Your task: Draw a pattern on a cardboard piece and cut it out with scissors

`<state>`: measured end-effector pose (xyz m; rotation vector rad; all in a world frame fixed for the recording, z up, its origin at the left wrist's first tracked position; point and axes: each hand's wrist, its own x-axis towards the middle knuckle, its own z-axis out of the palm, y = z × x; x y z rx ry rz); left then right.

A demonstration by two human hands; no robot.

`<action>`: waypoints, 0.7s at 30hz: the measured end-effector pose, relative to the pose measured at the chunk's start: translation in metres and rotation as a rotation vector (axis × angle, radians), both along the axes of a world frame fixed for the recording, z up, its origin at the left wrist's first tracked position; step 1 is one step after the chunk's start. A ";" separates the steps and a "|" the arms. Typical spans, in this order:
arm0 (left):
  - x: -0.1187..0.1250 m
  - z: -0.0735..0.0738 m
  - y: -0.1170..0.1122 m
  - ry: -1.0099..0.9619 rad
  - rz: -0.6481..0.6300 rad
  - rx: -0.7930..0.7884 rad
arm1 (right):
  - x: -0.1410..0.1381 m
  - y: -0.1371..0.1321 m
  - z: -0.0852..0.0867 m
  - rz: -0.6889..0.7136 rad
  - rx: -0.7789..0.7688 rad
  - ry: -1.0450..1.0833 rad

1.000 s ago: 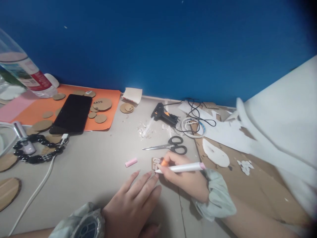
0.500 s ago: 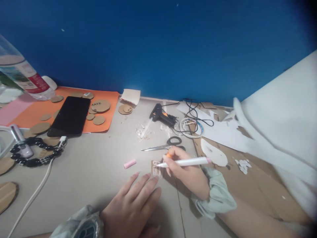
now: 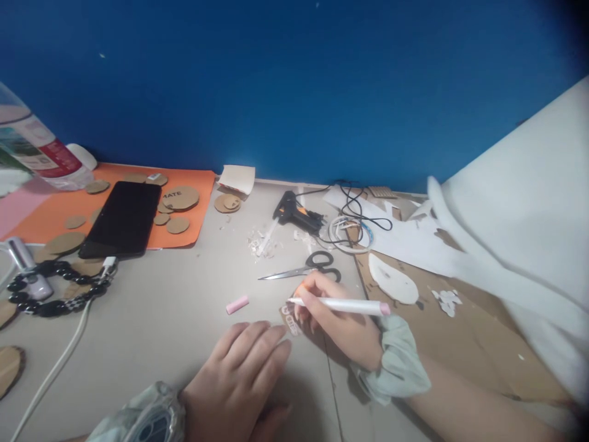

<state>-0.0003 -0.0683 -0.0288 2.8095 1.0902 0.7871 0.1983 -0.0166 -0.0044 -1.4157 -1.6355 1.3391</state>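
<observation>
My right hand (image 3: 334, 319) is closed around a white marker (image 3: 345, 305) with a pink end, its tip pointing left. A small orange bit (image 3: 301, 288) shows at the fingertips; I cannot tell what it is. Beneath the marker tip lies a small brown piece of cardboard (image 3: 291, 322) with pale looping marks, partly hidden by the right fingers. My left hand (image 3: 243, 368) rests palm down on the table just left of the piece, fingers slightly bent and holding nothing. A pink marker cap (image 3: 237, 305) lies beyond it. Scissors (image 3: 306, 269) lie partly behind my right hand.
A black glue gun (image 3: 297, 213) with its cable lies at the back among white scraps. To the left are a phone (image 3: 122, 218), an orange sheet (image 3: 205, 202) with cardboard discs, a beaded bracelet (image 3: 55, 310) and a bottle (image 3: 50, 153). Brown cardboard (image 3: 460, 356) spreads at right.
The small cardboard piece has turned, and the marker tip is now nearer its upper edge. My left fingers have drawn back and bent a little. The whole view has shifted slightly.
</observation>
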 end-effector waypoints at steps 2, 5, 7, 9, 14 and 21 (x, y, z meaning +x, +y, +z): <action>-0.001 0.000 -0.001 -0.005 0.002 -0.004 | 0.002 0.001 0.000 0.009 0.031 0.030; -0.002 0.004 -0.001 0.021 0.041 -0.011 | 0.006 0.004 0.002 -0.037 0.068 -0.027; -0.003 0.010 0.001 0.128 0.038 -0.036 | 0.008 0.006 0.002 -0.075 0.066 -0.081; -0.003 0.014 0.003 0.270 -0.022 -0.063 | 0.008 0.008 0.003 -0.082 0.066 -0.108; -0.001 0.009 0.005 0.313 0.028 -0.070 | 0.005 0.008 0.006 -0.038 0.121 -0.198; -0.004 0.015 0.000 0.307 0.043 -0.120 | 0.008 0.008 0.006 0.037 0.232 -0.302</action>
